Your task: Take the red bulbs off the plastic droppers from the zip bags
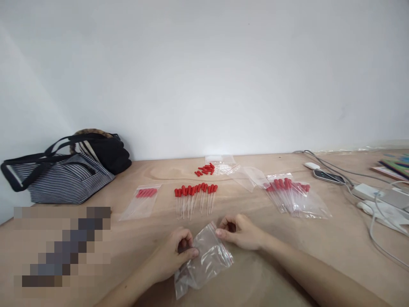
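A clear zip-lock bag (209, 256) lies tilted between my hands near the table's front edge, its red-lined seal facing up and right. My left hand (179, 251) grips the bag's left side between thumb and curled fingers. At the seal edge, my right hand (239, 232) pinches the bag with its fingers curled. No droppers show inside this bag. Just beyond my hands, several droppers with red bulbs (191, 190) lie in a row, clear stems toward me. Loose red bulbs (206, 169) are piled farther back beside clear glass tubes (225, 168).
Filled dropper bags lie to the left (140, 202) and right (287, 194). Another clear bag (251, 177) is at the back. A striped handbag (70, 179) stands far left. Cables (372, 230), a dark handheld device (329, 176) and a white adapter (366, 192) occupy the right.
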Tool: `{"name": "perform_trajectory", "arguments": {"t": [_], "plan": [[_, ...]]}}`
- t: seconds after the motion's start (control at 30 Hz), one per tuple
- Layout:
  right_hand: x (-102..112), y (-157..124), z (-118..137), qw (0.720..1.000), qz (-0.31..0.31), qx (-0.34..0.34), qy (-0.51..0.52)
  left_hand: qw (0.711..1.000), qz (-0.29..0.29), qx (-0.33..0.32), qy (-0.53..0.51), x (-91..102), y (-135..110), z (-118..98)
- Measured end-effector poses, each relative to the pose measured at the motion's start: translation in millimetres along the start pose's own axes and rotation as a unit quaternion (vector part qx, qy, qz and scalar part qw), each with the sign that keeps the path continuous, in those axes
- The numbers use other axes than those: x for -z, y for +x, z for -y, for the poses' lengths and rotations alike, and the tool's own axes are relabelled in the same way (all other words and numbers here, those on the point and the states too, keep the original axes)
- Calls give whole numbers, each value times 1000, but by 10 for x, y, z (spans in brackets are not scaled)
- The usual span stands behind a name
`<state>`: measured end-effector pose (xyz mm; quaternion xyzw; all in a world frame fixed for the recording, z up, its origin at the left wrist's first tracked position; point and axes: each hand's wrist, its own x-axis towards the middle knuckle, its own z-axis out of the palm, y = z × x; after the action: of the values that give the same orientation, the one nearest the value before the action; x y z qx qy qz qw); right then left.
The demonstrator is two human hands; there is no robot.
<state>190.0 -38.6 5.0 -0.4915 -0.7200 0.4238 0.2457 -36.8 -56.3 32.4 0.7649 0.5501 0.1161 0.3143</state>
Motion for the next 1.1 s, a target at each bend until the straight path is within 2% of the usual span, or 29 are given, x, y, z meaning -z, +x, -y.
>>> {"name": "perform_trajectory", "arguments": {"t": [0.07,0.13,0.23,0.33,0.43,0.57,0.7,0.77,0.9,0.97,1.03,1.1], "plan": [[-11,-79,-17,996,20,7,82,998,-2,-54,-13,-15,55,-75],[-1,-110,-50,988,26,1,151,997,-1,-71,-36,-41,101,-146],[41,-116,-117,976,-8,-19,218,992,-7,-25,-124,-123,133,-218],[72,-110,-179,966,-59,-19,251,973,-13,15,-229,-241,128,-246],[91,-84,-215,958,-106,-19,266,955,22,32,-294,-327,111,-252],[253,8,-276,957,-191,1,218,955,91,55,-276,-326,96,-254],[572,151,-428,953,-290,-8,86,956,72,66,-275,-266,102,-243],[703,229,-513,939,-340,-28,34,952,61,59,-296,-250,106,-229],[830,357,-626,900,-432,-43,-43,947,91,53,-304,-260,89,-212],[843,397,-657,889,-450,-46,-69,949,104,45,-296,-276,73,-218],[846,422,-677,894,-440,-41,-69,950,109,39,-289,-277,66,-220],[860,441,-692,901,-429,-28,-66,960,88,27,-265,-233,85,-192]]}}
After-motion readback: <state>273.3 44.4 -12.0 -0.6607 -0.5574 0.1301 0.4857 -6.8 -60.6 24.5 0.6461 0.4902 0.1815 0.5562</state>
